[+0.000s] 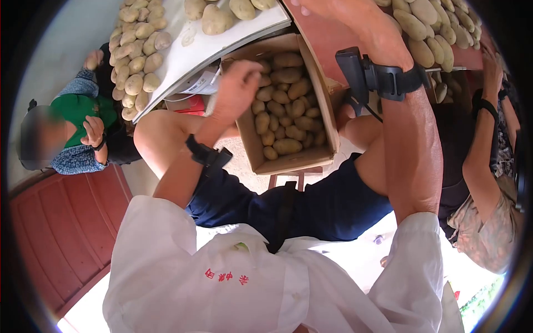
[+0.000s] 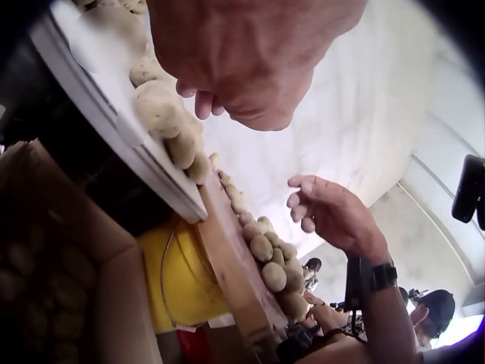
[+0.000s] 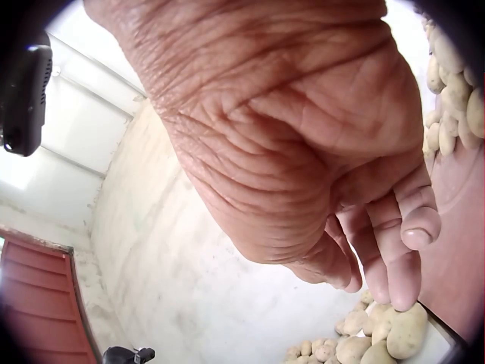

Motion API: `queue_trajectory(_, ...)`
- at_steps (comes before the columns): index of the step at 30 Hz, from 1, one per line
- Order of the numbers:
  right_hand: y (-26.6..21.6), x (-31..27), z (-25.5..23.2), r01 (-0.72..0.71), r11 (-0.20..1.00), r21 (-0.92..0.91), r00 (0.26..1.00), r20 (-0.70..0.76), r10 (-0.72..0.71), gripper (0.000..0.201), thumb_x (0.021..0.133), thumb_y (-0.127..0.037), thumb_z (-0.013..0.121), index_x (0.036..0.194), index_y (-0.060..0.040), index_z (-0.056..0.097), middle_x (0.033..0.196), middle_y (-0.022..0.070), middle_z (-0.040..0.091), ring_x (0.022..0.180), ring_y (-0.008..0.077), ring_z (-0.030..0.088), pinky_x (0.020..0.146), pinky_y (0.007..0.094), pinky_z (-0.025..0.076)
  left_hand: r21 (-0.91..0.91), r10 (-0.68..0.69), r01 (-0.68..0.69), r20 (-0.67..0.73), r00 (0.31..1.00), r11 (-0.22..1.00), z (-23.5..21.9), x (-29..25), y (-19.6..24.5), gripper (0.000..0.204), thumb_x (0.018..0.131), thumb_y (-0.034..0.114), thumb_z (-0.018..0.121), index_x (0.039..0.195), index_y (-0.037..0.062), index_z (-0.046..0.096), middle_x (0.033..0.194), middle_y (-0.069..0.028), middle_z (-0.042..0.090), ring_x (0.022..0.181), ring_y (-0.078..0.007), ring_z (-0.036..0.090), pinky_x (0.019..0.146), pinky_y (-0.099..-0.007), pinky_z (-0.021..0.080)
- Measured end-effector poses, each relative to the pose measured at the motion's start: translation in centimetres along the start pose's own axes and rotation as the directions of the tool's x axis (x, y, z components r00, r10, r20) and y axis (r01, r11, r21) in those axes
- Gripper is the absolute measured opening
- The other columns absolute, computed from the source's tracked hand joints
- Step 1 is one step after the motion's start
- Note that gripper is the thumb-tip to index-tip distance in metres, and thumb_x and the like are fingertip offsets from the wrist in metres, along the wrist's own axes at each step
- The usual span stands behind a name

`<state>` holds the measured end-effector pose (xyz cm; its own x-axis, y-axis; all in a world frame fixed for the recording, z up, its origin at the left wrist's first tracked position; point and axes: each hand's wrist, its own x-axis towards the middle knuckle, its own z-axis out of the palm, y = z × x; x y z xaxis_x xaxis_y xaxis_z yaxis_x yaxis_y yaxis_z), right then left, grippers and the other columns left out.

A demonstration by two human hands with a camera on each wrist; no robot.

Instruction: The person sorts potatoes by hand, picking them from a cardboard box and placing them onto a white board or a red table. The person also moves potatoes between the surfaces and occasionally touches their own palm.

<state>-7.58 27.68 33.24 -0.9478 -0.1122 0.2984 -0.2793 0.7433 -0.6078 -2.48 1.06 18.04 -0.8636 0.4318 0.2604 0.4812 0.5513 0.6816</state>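
Note:
My left hand (image 1: 239,91) is above the left side of a cardboard box (image 1: 327,105) full of potatoes (image 1: 286,111). Its fingers are loosely bent and no object shows in them; the left wrist view shows mostly the back of this hand (image 2: 242,68). My right hand (image 1: 355,22) reaches forward past the box, over the reddish table (image 1: 319,30), partly cut off at the top of the head view. In the right wrist view the right hand (image 3: 326,152) has loosely bent fingers (image 3: 405,280) with nothing between them.
More potatoes (image 1: 216,19) lie on a white board (image 1: 194,41) ahead, with a pile (image 1: 139,55) to the left and another pile (image 1: 430,28) to the right. A yellow bucket (image 2: 182,277) stands under the table. Other people sit left (image 1: 78,127) and right (image 1: 483,166).

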Motion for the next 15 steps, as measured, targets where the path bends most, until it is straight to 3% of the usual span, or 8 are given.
queue_trajectory(2,-0.4,-0.7,-0.1,0.012,1.0,0.004,1.0,-0.009,-0.012,0.022,0.089,-0.014,0.055,0.087,0.0014,0.07,0.089,0.0263,0.068,0.086,0.044,0.065,0.075,0.0483,0.051,0.003,-0.221,0.227,0.238,0.946,0.974,2.8,-2.4,0.2,0.023,0.088,0.008,0.063,0.111,0.0062,0.067,0.103,-0.0187,0.067,0.095,-0.0389,0.067,0.083,-0.0427,0.054)
queue_trajectory(4,-0.3,-0.6,0.0,0.014,1.0,0.014,1.0,-0.007,-0.014,0.022,0.089,-0.014,0.055,0.087,0.0014,0.07,0.088,0.0261,0.068,0.085,0.0436,0.065,0.075,0.048,0.051,0.144,-0.329,0.297,0.454,0.828,0.944,5.5,-4.4,-0.2,0.029,0.091,0.013,0.066,0.119,0.0072,0.065,0.113,-0.016,0.066,0.102,-0.0308,0.067,0.085,-0.0399,0.054)
queue_trajectory(5,-0.3,-0.6,0.0,0.018,1.0,0.018,1.0,-0.01,-0.018,0.021,0.089,-0.014,0.055,0.087,0.0014,0.07,0.088,0.026,0.068,0.085,0.0435,0.065,0.075,0.0479,0.051,0.139,-0.327,0.297,0.456,0.828,0.945,6.6,-5.3,-0.4,0.029,0.091,0.013,0.066,0.119,0.0072,0.065,0.113,-0.016,0.066,0.102,-0.0308,0.067,0.085,-0.0399,0.054)
queue_trajectory(7,-0.4,-0.7,-0.1,0.02,1.0,0.021,1.0,-0.007,-0.02,0.021,0.089,-0.014,0.055,0.086,0.0015,0.07,0.087,0.0258,0.068,0.084,0.0431,0.066,0.075,0.0476,0.051,0.273,-0.246,0.109,0.539,0.806,0.956,8.6,-6.7,-0.6,0.038,0.089,0.013,0.067,0.126,0.0082,0.06,0.123,-0.0171,0.061,0.108,-0.0341,0.065,0.09,-0.0435,0.053)
queue_trajectory(8,-0.4,-0.6,-0.1,0.026,0.999,0.026,1.0,-0.007,-0.026,0.021,0.089,-0.013,0.055,0.086,0.0015,0.07,0.087,0.0257,0.068,0.084,0.043,0.066,0.075,0.0475,0.051,0.267,-0.242,0.109,0.54,0.806,0.957,9.7,-6.9,-1.0,0.038,0.089,0.013,0.067,0.126,0.0082,0.06,0.123,-0.0171,0.061,0.108,-0.0341,0.065,0.09,-0.0435,0.053)
queue_trajectory(10,-0.5,-0.6,0.0,0.035,0.999,0.039,0.999,-0.006,-0.035,0.021,0.089,-0.013,0.056,0.086,0.0015,0.07,0.086,0.0256,0.068,0.083,0.0426,0.066,0.074,0.0472,0.051,0.338,-0.191,-0.032,0.604,0.773,0.941,11.3,-6.9,-1.2,0.043,0.089,0.017,0.066,0.13,0.0089,0.055,0.133,-0.0203,0.054,0.111,-0.0382,0.062,0.093,-0.0475,0.053)
queue_trajectory(15,-0.2,-0.2,0.0,0.051,0.998,0.043,0.999,0.012,-0.052,0.02,0.089,-0.013,0.056,0.084,0.0016,0.069,0.085,0.0251,0.068,0.082,0.0418,0.066,0.074,0.0466,0.05,0.427,-0.192,-0.15,0.657,0.729,0.892,15.4,-7.4,-1.6,0.05,0.084,0.014,0.066,0.133,0.0093,0.058,0.141,-0.0265,0.046,0.112,-0.0433,0.06,0.09,-0.0499,0.054)
